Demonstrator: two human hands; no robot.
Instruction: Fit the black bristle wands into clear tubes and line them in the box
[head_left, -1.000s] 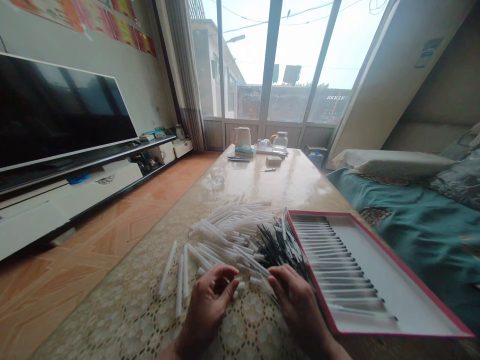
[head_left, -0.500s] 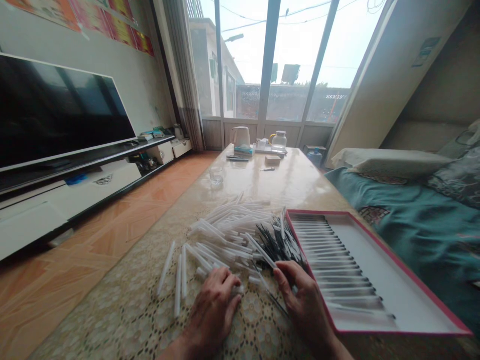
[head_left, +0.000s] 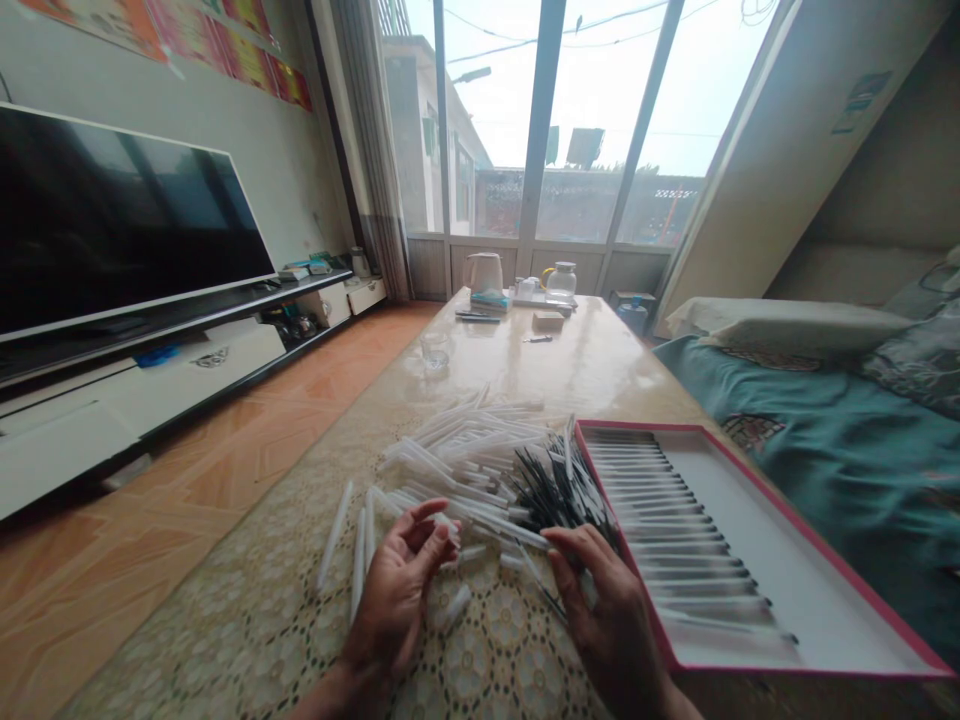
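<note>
My left hand point(head_left: 405, 570) is raised just off the tablecloth, its fingers curled and pinching a small translucent white cap-like piece point(head_left: 448, 525). Between the thumb and fingertips of my right hand point(head_left: 600, 590) is the near end of a slim white tube point(head_left: 510, 527), which points left toward the left hand. A thin dark stick point(head_left: 553, 600) lies under that hand. Short clear pieces, one of them a small cap point(head_left: 457, 603), rest between the hands. Beyond them are a heap of white tubes point(head_left: 457, 440) and a bundle of thin black sticks point(head_left: 559, 485).
A shallow pink-rimmed box point(head_left: 817, 545) stands at the right, with a row of white tubes with dark ends point(head_left: 675, 520) inside. Farther along the table point(head_left: 510, 375) are a drinking glass point(head_left: 434, 352), a small box point(head_left: 547, 320), a glass jug point(head_left: 561, 283) and a kettle point(head_left: 484, 272).
My left hand has lifted from the table and turned, with a small clear piece in its fingers. The tube in my right hand has swung lower, pointing more to the left.
</note>
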